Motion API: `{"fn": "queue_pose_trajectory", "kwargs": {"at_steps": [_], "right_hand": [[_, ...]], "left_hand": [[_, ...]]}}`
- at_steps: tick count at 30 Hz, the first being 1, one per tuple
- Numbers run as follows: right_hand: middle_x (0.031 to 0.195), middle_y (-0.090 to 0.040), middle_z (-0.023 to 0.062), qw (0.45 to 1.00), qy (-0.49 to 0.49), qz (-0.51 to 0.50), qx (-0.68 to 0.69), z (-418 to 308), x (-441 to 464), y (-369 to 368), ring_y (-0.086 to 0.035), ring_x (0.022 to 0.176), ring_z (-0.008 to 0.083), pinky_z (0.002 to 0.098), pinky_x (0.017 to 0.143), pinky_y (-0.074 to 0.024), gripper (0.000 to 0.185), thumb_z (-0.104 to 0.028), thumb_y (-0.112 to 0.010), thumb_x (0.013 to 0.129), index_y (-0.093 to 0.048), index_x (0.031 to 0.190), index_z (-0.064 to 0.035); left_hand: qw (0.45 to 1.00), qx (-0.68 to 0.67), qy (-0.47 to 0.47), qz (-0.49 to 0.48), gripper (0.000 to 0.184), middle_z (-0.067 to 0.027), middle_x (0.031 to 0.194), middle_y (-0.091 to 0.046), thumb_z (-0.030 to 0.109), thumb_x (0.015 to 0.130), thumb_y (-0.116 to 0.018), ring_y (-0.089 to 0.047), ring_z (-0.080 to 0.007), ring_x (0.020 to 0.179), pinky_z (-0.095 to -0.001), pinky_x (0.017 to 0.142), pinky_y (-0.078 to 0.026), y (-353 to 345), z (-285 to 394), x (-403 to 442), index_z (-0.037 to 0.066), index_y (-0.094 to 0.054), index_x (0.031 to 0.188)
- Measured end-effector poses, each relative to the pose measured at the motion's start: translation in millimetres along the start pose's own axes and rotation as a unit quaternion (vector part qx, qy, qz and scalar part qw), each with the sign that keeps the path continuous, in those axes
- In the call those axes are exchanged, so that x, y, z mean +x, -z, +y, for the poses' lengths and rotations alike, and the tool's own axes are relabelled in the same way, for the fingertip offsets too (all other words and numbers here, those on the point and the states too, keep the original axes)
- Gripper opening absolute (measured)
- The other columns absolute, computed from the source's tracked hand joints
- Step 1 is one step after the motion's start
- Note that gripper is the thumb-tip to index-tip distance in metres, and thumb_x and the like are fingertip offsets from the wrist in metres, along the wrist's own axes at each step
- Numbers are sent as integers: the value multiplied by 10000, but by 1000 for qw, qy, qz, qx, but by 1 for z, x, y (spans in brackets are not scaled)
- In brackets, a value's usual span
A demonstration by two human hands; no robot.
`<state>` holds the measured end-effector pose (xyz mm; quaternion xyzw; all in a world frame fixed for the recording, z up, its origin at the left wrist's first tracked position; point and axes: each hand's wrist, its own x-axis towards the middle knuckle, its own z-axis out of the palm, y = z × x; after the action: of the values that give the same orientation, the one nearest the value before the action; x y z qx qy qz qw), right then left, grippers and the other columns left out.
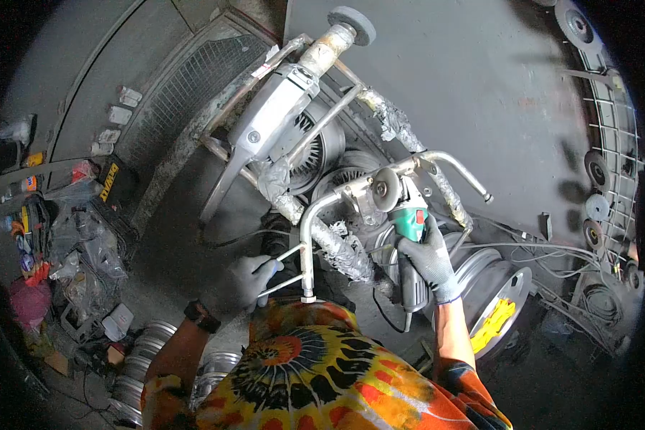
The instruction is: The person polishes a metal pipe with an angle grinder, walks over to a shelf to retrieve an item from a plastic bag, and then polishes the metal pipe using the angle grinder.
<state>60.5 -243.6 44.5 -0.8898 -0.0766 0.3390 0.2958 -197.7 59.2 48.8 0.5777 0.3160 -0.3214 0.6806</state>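
My right hand [430, 259], in a grey glove, is wrapped round a green and grey angle grinder [411, 223]. The grinder's round disc [386, 189] is at its upper end, against or close in front of the bent metal tube frame [358, 188]; contact cannot be made out. On the left, my gloved left hand [254, 278] is closed at the thin rods [288, 252] that stick out from the frame's lower left leg. Whether its fingers grip a rod is hard to see.
A large silver power tool [272, 115] with a grey wheel [352, 26] lies across the metal stand. Wheel rims [512, 315] stand at lower right, one holding a yellow item [493, 326]. Discs [596, 170] hang on a wire rack at right. Clutter fills the left side.
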Motion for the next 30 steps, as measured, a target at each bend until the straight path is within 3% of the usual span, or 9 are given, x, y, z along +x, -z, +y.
{"fn": "queue_pose_trajectory", "kwargs": {"at_steps": [5,8,12,17,18,23,26,28,30], "right_hand": [[1167,-703,113,994,-27,-30,104,-3,2,-1,-657,1055,169,326,978,-522,665,-143,-797,802,-539,1395,13],[1163,-703,107,991,-26,-42,124,0,2,0,-656,1049,167,323,971,-523,651,-120,-782,808,-534,1396,15],[1169,-715,133,996,-9,-15,83,-4,1,0,-684,1064,205,343,969,-532,681,-136,-784,793,-521,1404,11],[1186,-726,222,997,44,2,-58,-9,-1,7,-733,1092,322,399,952,-561,872,-195,-806,741,-433,1509,-18],[1186,-726,222,997,45,2,-58,-8,1,8,-733,1092,322,399,952,-561,872,-195,-806,741,-433,1509,-18],[1240,-722,206,992,105,-40,-65,8,17,15,-726,1139,285,402,973,-561,976,-190,-813,729,-362,1577,-18],[1260,-716,197,991,115,-49,-39,28,25,11,-716,1152,266,401,983,-556,975,-189,-815,728,-362,1573,-9],[1270,-712,193,992,110,-49,-26,30,27,10,-708,1164,257,400,992,-551,972,-188,-816,728,-365,1569,-4],[1271,-704,193,993,104,-61,-11,27,27,9,-695,1186,264,400,1017,-536,964,-183,-813,726,-375,1568,-14]], "left_hand": [[999,-12,34,7,393,-20,629,-624,300,1146,-425,-536,-93,443,-278,454,-440,-4,1,-1,33,-678,1285],[999,-8,42,6,389,-19,628,-623,300,1147,-426,-534,-92,441,-276,447,-437,-5,2,-1,36,-678,1284],[999,-19,44,-3,394,-25,627,-624,311,1150,-412,-540,-90,447,-276,449,-439,-1,3,-1,50,-676,1281],[998,13,5,-56,397,-33,627,-625,332,1135,-416,-551,-104,457,-266,458,-426,23,-3,8,68,-675,1281],[996,29,-21,-84,397,-36,628,-626,337,1128,-422,-555,-109,461,-261,462,-420,28,-2,9,72,-674,1282],[996,-18,39,-76,377,-19,671,-645,407,1057,-528,-610,-105,549,-262,525,-438,43,16,8,120,-760,1137],[993,5,53,-101,404,-32,685,-671,404,1083,-504,-618,-91,570,-261,549,-452,57,6,21,112,-751,1214],[990,61,-9,-126,309,-22,721,-671,318,1055,-554,-622,-106,597,-278,567,-451,70,2,26,135,-743,1217],[917,252,-298,-80,259,5,724,-621,244,1021,-586,-591,-124,612,-309,589,-451,75,-5,33,158,-735,1215]]}}
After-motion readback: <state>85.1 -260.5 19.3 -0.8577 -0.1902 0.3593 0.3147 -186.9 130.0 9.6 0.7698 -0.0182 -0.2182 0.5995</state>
